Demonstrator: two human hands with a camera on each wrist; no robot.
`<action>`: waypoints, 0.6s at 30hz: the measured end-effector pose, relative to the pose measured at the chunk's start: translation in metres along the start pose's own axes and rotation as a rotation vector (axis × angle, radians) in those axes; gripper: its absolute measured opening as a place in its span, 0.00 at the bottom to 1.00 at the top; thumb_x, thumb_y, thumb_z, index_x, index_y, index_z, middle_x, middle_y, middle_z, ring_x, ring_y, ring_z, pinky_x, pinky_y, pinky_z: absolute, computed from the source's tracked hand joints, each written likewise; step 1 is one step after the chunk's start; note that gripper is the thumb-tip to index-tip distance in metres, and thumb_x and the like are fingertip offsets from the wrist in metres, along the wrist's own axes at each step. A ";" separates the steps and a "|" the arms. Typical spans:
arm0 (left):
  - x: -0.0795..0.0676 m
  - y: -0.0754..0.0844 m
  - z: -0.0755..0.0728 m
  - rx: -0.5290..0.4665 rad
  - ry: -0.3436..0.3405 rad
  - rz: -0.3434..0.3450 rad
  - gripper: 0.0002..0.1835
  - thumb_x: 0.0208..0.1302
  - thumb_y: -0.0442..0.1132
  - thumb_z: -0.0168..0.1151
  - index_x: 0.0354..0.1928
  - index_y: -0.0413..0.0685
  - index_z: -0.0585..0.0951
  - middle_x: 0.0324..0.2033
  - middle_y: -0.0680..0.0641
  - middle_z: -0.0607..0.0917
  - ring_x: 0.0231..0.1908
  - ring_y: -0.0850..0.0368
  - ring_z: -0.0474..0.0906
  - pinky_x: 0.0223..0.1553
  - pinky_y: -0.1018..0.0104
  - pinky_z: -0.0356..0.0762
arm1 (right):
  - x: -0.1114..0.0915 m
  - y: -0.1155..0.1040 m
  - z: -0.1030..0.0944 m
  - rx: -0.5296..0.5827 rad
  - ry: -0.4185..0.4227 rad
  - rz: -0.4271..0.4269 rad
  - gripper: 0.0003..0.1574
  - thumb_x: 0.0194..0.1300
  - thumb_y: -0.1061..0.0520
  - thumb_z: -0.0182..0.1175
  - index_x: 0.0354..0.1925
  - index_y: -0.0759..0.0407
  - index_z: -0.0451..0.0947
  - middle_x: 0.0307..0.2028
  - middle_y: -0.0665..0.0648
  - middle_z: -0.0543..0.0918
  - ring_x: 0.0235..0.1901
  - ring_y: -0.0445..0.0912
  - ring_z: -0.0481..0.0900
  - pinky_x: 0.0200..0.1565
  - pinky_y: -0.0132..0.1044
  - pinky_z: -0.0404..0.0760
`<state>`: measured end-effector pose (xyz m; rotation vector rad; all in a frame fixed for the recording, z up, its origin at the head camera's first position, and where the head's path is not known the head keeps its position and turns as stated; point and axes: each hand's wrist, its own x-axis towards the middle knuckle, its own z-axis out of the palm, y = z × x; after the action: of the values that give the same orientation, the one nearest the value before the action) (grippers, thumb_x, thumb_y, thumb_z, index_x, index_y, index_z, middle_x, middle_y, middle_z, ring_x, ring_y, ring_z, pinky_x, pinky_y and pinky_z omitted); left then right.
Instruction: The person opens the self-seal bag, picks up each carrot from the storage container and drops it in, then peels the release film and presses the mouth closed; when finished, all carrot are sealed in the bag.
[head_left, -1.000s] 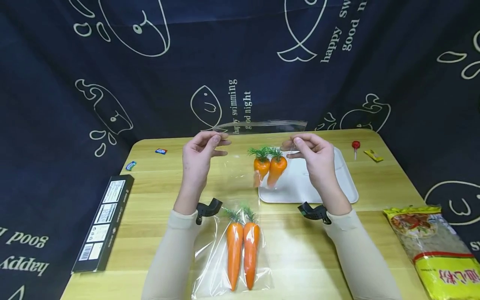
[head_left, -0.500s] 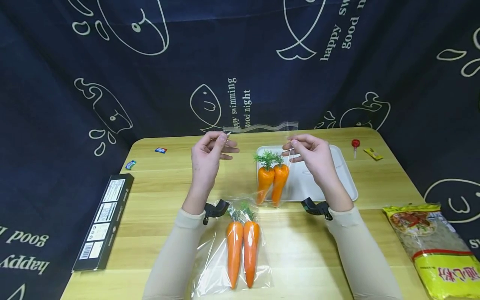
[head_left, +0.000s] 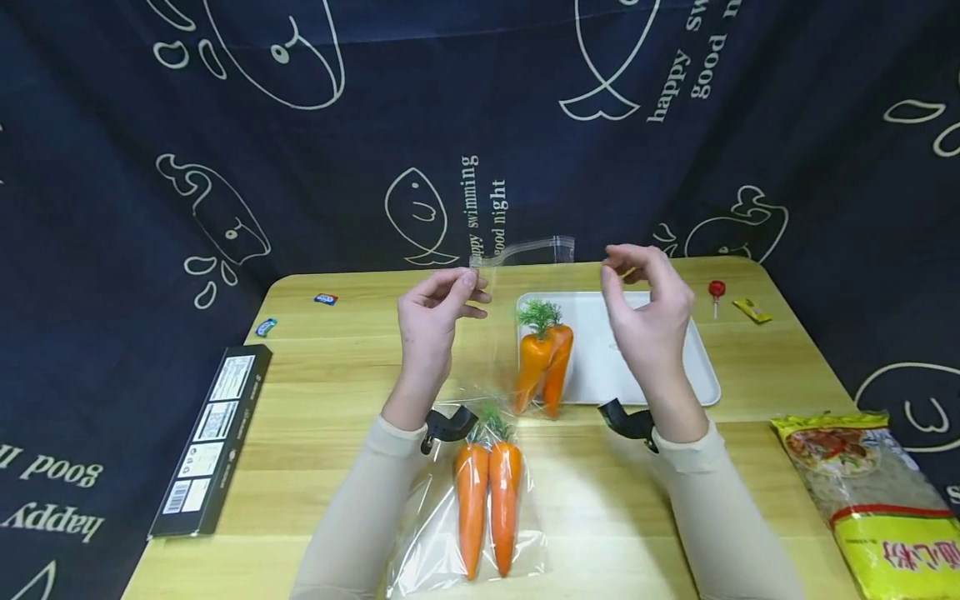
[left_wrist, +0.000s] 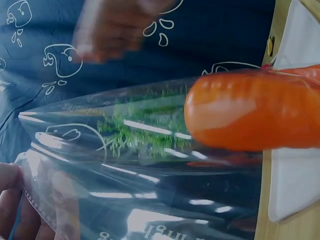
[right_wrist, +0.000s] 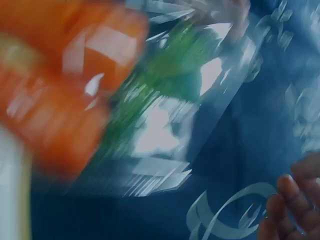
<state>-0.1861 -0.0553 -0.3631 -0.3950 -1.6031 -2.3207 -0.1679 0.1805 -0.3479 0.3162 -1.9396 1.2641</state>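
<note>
A clear zip bag with two orange carrots in it hangs upright in front of me. My left hand pinches the bag's upper left edge between thumb and fingers. Apart from the bag, to its right, is my right hand, its fingers loosely bent and holding nothing. In the left wrist view a carrot with green leaves shows through the film. The right wrist view is blurred; bare fingertips show at its lower right. A second clear bag lies on the table holding two more carrots.
A white tray lies behind the hanging bag. At the left edge is a long black box, with small candies beyond it. A lollipop and a yellow wrapped candy lie at right, above a noodle packet.
My right hand has let go of the bag and moved right and up. The left hand has shifted right, still pinching. The bag has dropped lower and narrowed, its carrots now overlapping.
</note>
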 end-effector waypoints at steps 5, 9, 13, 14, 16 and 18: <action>-0.002 0.000 0.002 -0.001 0.006 0.024 0.08 0.62 0.37 0.71 0.39 0.39 0.87 0.32 0.45 0.90 0.29 0.50 0.88 0.29 0.55 0.88 | -0.004 -0.045 0.038 -0.033 -0.134 -0.282 0.07 0.64 0.64 0.65 0.42 0.63 0.85 0.31 0.56 0.85 0.29 0.43 0.79 0.33 0.32 0.82; -0.004 0.002 0.002 -0.001 0.013 0.038 0.06 0.62 0.35 0.71 0.39 0.40 0.88 0.33 0.47 0.90 0.30 0.52 0.87 0.30 0.51 0.88 | -0.002 -0.062 0.066 -0.095 -0.196 -0.324 0.06 0.66 0.61 0.64 0.41 0.61 0.85 0.32 0.54 0.86 0.31 0.44 0.80 0.34 0.34 0.83; -0.006 0.003 0.002 0.019 0.005 0.043 0.06 0.62 0.33 0.70 0.40 0.41 0.88 0.34 0.48 0.89 0.32 0.54 0.87 0.31 0.53 0.88 | 0.000 -0.064 0.077 -0.157 -0.199 -0.339 0.05 0.67 0.60 0.64 0.39 0.59 0.85 0.33 0.53 0.86 0.33 0.45 0.79 0.36 0.34 0.81; -0.006 0.003 0.002 0.028 0.001 0.044 0.06 0.62 0.33 0.70 0.40 0.41 0.88 0.34 0.48 0.89 0.32 0.54 0.87 0.31 0.55 0.88 | 0.001 -0.063 0.078 -0.173 -0.202 -0.348 0.05 0.67 0.60 0.64 0.38 0.59 0.85 0.33 0.53 0.86 0.34 0.45 0.79 0.36 0.34 0.80; -0.006 0.004 0.002 0.050 -0.006 0.047 0.06 0.62 0.33 0.69 0.41 0.39 0.87 0.34 0.49 0.89 0.32 0.54 0.86 0.32 0.57 0.88 | 0.002 -0.062 0.078 -0.198 -0.207 -0.371 0.05 0.67 0.60 0.64 0.38 0.59 0.86 0.33 0.53 0.87 0.34 0.45 0.79 0.36 0.34 0.80; -0.006 0.005 0.001 0.097 -0.010 0.061 0.07 0.62 0.33 0.69 0.41 0.38 0.87 0.33 0.50 0.89 0.31 0.53 0.86 0.32 0.58 0.88 | 0.002 -0.061 0.078 -0.229 -0.209 -0.402 0.05 0.67 0.60 0.64 0.38 0.59 0.86 0.33 0.53 0.87 0.34 0.46 0.79 0.36 0.34 0.80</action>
<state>-0.1787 -0.0552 -0.3606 -0.4271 -1.6761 -2.1900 -0.1708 0.0851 -0.3211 0.7023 -2.0398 0.7665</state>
